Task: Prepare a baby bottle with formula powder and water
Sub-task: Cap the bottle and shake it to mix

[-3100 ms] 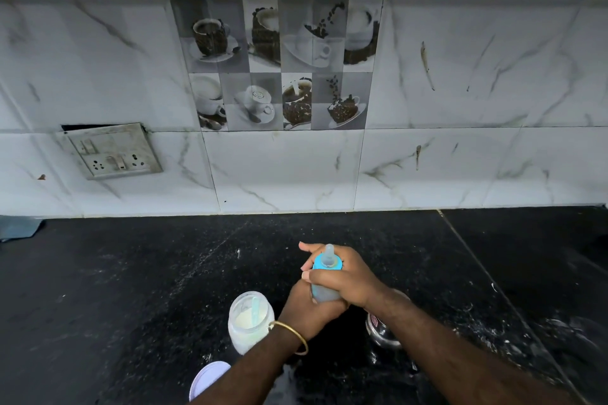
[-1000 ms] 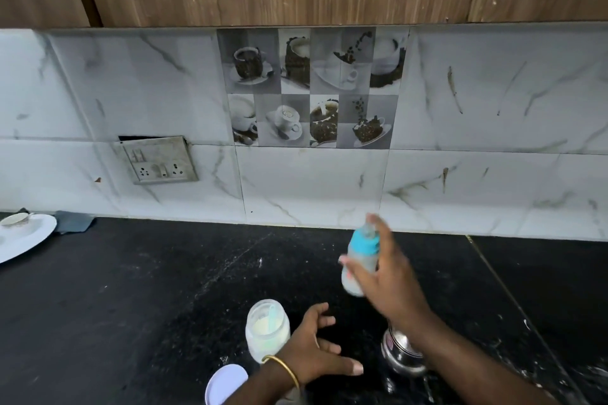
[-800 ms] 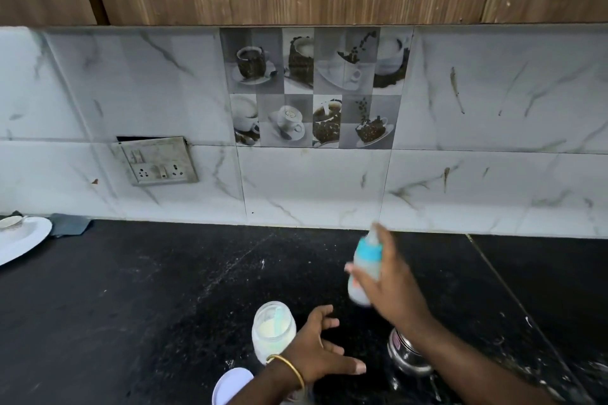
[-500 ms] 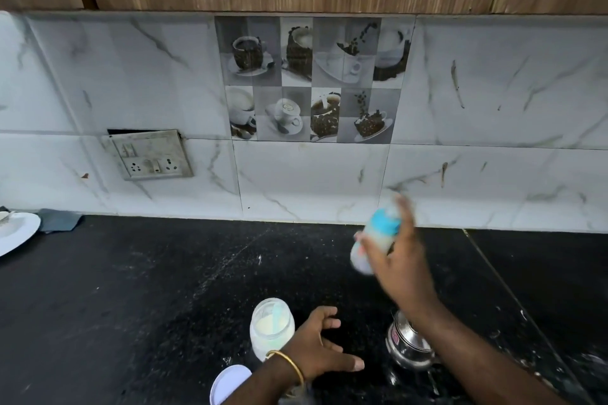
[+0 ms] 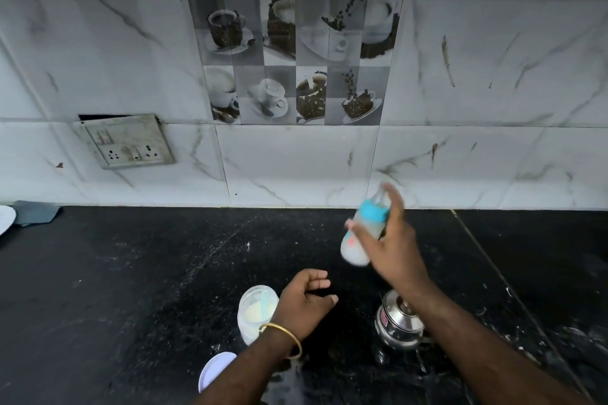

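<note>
- Mixing step, by judgement: right hand (image 5: 396, 251) is gripping the small translucent baby bottle with blue collar and clear teat (image 5: 361, 233), fingers (image 5: 357, 229) curled round its body, above the black stone tabletop (image 5: 131, 273).
- Bottle's outline is blurring; keeping the grip firm and the collar tight is advisable.
- Long axis is tilting, teat pointing up and rightward toward the wall.
- Left hand (image 5: 304, 304) is hovering loosely curled, holding nothing, beside the open clear jar of pale powder (image 5: 255, 312).

Marble-tiled wall (image 5: 493, 59), black counter (image 5: 115, 273)
</note>
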The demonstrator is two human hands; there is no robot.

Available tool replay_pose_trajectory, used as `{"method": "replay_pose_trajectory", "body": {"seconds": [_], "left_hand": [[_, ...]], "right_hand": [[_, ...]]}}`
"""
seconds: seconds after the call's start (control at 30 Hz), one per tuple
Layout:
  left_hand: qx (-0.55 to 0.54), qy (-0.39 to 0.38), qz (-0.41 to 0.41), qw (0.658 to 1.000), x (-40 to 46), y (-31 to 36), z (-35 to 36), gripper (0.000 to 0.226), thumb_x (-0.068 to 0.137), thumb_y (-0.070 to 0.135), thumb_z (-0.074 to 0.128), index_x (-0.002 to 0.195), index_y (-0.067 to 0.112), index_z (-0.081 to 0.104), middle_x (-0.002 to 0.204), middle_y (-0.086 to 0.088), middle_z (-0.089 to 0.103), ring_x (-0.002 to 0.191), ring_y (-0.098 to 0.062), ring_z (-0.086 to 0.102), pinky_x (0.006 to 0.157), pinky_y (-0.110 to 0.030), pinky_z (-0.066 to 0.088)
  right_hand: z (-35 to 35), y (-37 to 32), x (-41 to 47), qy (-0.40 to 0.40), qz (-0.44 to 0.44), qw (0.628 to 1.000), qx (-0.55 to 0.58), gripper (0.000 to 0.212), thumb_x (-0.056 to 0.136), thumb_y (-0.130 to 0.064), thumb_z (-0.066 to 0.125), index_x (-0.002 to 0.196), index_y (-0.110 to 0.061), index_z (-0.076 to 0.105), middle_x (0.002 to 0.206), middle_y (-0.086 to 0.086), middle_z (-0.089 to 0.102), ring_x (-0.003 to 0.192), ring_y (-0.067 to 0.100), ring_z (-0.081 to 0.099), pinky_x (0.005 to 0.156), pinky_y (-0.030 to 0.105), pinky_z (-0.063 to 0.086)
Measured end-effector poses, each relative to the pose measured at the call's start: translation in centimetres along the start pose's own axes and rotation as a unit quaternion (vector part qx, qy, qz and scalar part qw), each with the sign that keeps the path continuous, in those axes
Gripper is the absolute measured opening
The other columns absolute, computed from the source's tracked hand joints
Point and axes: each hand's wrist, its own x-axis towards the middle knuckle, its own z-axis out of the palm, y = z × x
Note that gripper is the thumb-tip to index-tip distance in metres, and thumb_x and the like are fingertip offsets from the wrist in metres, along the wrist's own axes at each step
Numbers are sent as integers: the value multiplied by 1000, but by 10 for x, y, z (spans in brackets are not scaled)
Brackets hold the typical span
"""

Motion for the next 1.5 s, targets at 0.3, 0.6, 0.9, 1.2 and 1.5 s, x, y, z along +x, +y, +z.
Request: {"method": "replay_pose_trajectory", "body": {"seconds": [0.3,0.6,0.9,1.2,1.5], "left_hand": [[-38,35,5,999,15,27,-6,24,90,-5,63,107,11,64,99,-6,70,82,-13,65,55,-12,50],[-77,70,2,995,21,41,-21,22,89,3,67,108,14,64,113,-12,72,97,-20,68,70,-30,55],[-85,80,-7,993,21,45,-25,26,89,4,66,115,11,65,115,-10,73,102,-24,70,70,-30,54],[-104,63,-12,993,22,43,-23,22,91,4,65,109,16,65,114,-11,74,95,-23,70,70,-30,54],[-106,78,-7,991,20,44,-33,23,90,3,65,111,14,66,113,-9,74,93,-21,70,68,-29,54]], "right_hand": [[6,2,-5,-195,25,976,-90,86,83,-32,78,148,-43,23,124,5,65,91,17,68,82,38,59],[12,8,-19,-217,60,968,-107,85,82,-38,80,148,-40,27,121,5,67,91,17,68,84,34,57],[19,8,-1,-232,120,961,-87,71,82,-39,79,141,-39,39,122,5,66,89,16,67,82,31,56],[11,-5,5,-136,-1,991,-17,89,79,-42,81,147,-44,24,115,1,67,92,14,70,85,39,60],[-8,-32,33,104,-26,989,97,91,85,-24,80,154,-27,20,127,1,59,90,11,68,76,20,58]]}}
